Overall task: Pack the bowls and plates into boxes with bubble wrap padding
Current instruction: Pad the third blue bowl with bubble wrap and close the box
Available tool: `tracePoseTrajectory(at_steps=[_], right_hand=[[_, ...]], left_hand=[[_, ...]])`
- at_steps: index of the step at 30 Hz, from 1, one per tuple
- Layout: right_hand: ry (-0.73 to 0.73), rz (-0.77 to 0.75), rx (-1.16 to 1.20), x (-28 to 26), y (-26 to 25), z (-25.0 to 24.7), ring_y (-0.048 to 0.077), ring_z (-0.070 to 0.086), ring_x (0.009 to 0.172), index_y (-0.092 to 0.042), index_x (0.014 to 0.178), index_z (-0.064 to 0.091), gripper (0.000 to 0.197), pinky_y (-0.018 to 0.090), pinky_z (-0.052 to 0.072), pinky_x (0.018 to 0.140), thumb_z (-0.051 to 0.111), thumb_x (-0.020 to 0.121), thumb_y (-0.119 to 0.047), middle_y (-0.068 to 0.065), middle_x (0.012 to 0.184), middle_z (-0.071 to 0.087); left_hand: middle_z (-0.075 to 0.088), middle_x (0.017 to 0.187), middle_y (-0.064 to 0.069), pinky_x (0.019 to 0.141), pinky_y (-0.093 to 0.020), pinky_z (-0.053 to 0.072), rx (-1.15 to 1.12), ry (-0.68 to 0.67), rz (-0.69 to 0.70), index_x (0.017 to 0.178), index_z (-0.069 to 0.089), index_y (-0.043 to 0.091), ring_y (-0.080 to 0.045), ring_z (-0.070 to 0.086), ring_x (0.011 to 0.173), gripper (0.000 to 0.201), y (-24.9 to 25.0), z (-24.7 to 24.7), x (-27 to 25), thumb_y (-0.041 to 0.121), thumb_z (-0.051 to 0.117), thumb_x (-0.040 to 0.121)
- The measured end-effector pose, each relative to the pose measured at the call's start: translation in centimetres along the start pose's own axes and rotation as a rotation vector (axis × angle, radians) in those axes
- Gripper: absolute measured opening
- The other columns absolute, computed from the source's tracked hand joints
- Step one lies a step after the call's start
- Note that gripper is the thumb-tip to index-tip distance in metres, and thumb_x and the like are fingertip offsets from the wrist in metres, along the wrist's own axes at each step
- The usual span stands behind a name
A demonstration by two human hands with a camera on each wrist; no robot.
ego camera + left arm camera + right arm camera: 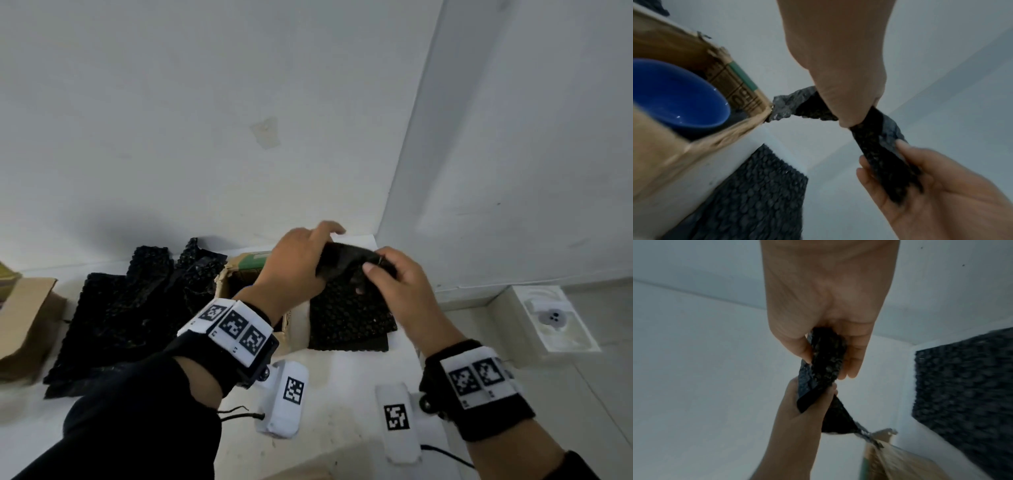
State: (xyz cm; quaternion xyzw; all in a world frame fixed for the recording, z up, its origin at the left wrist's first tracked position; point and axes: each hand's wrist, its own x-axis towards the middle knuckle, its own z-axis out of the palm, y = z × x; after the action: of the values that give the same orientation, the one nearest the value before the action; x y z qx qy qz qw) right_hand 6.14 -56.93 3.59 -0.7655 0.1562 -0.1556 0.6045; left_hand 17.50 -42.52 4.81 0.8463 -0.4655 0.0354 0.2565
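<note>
Both hands hold one piece of black bubble wrap (346,260) in the air above the table. My left hand (294,263) grips its left end, and my right hand (394,277) pinches its right end between thumb and fingers. In the left wrist view the same bubble wrap (875,138) stretches from my left hand (846,100) to my right hand (906,172). Below and left stands an open cardboard box (719,139) with a blue bowl (680,95) inside. In the right wrist view my right hand (830,353) holds the bunched bubble wrap (826,363).
More black bubble wrap sheets lie flat on the white table: a stack (349,322) under my hands and a bigger pile (126,308) to the left. Another cardboard box (27,325) sits at far left. Two white tagged devices (284,397) lie near the front edge. Walls close the corner behind.
</note>
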Motion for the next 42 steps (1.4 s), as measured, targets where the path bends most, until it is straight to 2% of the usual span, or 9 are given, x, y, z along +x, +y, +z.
tracePoseTrajectory(at_steps=[5, 11, 15, 19, 25, 29, 32, 36, 42], right_hand=[[0.099, -0.062, 0.256, 0.9, -4.0, 0.0, 0.027, 0.068, 0.059, -0.005, 0.106, 0.064, 0.02, 0.031, 0.058, 0.055, 0.053, 0.092, 0.003, 0.017, 0.087, 0.067], [0.172, -0.069, 0.259, 2.6, -3.6, 3.0, 0.028, 0.07, 0.062, -0.011, 0.086, 0.071, 0.024, 0.028, 0.058, 0.059, 0.055, 0.089, 0.007, 0.018, 0.081, 0.068], [0.206, -0.224, -0.077, 3.1, -1.4, 6.4, 0.019, 0.069, 0.07, -0.012, 0.084, 0.072, 0.028, 0.023, 0.057, 0.064, 0.054, 0.085, 0.01, 0.008, 0.092, 0.067], [0.102, -0.536, -0.572, 2.7, 0.0, 9.5, 0.01, 0.056, 0.064, -0.007, 0.089, 0.074, 0.027, 0.015, 0.046, 0.06, 0.051, 0.08, 0.006, 0.003, 0.088, 0.061], [-0.06, -0.656, -0.909, 2.8, 2.7, 12.1, 0.02, 0.056, 0.056, 0.003, 0.08, 0.067, 0.031, 0.029, 0.049, 0.044, 0.043, 0.091, -0.014, 0.007, 0.082, 0.059], [-0.066, -0.716, -1.216, 3.1, 3.8, 13.0, 0.024, 0.049, 0.073, -0.01, 0.079, 0.068, 0.002, 0.032, 0.04, 0.058, 0.07, 0.078, -0.008, 0.004, 0.081, 0.055], [-0.106, -0.609, -1.339, 3.1, 3.0, 14.3, 0.024, 0.049, 0.072, -0.011, 0.075, 0.068, 0.008, 0.033, 0.038, 0.059, 0.072, 0.069, -0.006, 0.005, 0.076, 0.054], [-0.172, -0.413, -1.332, 1.9, 1.7, 17.2, 0.029, 0.058, 0.074, 0.0, 0.102, 0.065, 0.042, 0.036, 0.05, 0.065, 0.073, 0.062, -0.01, 0.015, 0.081, 0.063], [-0.466, -0.205, -1.373, 1.6, 2.4, 18.9, 0.038, 0.033, 0.129, 0.004, 0.144, 0.02, 0.06, 0.045, 0.019, 0.114, 0.041, 0.092, -0.018, 0.026, 0.138, 0.036]], left_hand=[[0.061, 0.092, -0.002, 0.057, -0.044, 0.049, -0.19, 0.157, 0.012, 0.102, 0.032, 0.026, -0.025, 0.058, 0.067, 0.047, -0.4, -4.2, -0.6, 0.0, 0.056, 0.071], [0.055, 0.103, 0.011, 0.061, -0.027, 0.047, -0.059, -0.003, -0.035, 0.077, 0.054, 0.029, -0.018, 0.059, 0.082, 0.033, -3.6, -7.1, -4.1, -0.002, 0.062, 0.067], [0.044, 0.115, 0.014, 0.06, -0.038, 0.05, 0.048, -0.053, -0.24, 0.096, 0.067, 0.028, -0.02, 0.057, 0.062, 0.027, -7.1, -6.9, -6.5, 0.009, 0.064, 0.077], [0.038, 0.127, 0.002, 0.087, -0.038, 0.048, 0.086, -0.195, -0.312, 0.122, 0.06, 0.015, -0.022, 0.056, 0.103, 0.038, -9.8, -5.2, -8.0, 0.029, 0.06, 0.087], [0.031, 0.145, 0.002, 0.107, -0.038, 0.027, 0.22, -0.339, -0.337, 0.138, 0.043, 0.02, -0.022, 0.028, 0.133, 0.049, -11.7, -3.2, -9.7, 0.035, 0.04, 0.092], [0.036, 0.147, 0.004, 0.113, -0.034, 0.019, 0.001, -0.229, -0.344, 0.143, 0.035, 0.024, -0.019, 0.021, 0.141, 0.053, -12.4, -2.2, -10.5, 0.022, 0.05, 0.093], [0.04, 0.146, -0.003, 0.108, -0.021, 0.023, -0.229, -0.08, -0.409, 0.142, 0.037, 0.018, -0.017, 0.029, 0.139, 0.053, -12.4, -1.2, -11.3, 0.012, 0.053, 0.092], [0.041, 0.145, -0.004, 0.107, -0.016, 0.019, -0.28, 0.053, -0.427, 0.138, 0.043, 0.011, -0.018, 0.03, 0.139, 0.049, -11.9, 0.2, -11.7, 0.004, 0.052, 0.09], [0.038, 0.147, 0.001, 0.109, -0.016, 0.019, -0.323, 0.104, -0.456, 0.14, 0.039, 0.015, -0.011, 0.026, 0.14, 0.054, -11.9, 1.0, -12.3, 0.001, 0.051, 0.089]])
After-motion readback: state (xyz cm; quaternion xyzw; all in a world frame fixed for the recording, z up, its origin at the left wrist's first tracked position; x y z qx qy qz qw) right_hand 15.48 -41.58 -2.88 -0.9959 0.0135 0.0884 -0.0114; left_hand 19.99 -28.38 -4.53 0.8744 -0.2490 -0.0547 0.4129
